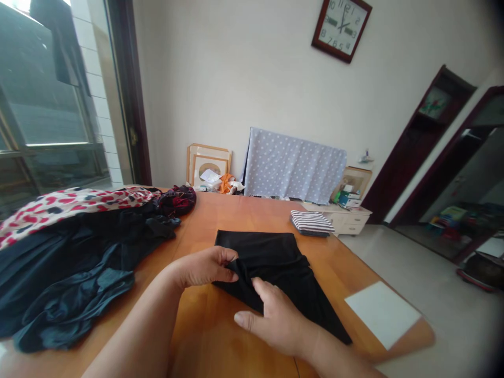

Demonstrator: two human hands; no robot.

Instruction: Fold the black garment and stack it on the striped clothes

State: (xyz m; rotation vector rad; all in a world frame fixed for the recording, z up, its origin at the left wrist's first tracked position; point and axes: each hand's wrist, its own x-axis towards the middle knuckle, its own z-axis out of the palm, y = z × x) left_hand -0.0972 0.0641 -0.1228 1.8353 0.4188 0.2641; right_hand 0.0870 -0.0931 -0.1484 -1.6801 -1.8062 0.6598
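Quickly: left hand (205, 268) is pinched closed on a bunched edge of the black garment (271, 254). Right hand (275, 320) lies on its near fold with the thumb spread wide and fingers curled into the fabric; whether it's gripping or only pressing, can't tell. Best handling, judged: keep the pinched edge taut, flatten the bunch, line up edges before creasing. Garment is plain black, thin, slippery-looking and partly folded, squared at the far end and tapering toward the near right. It lies mid-table (208, 341), with the dark clothes pile (79, 262) to its left and the striped folded cloth (311, 221) beyond.
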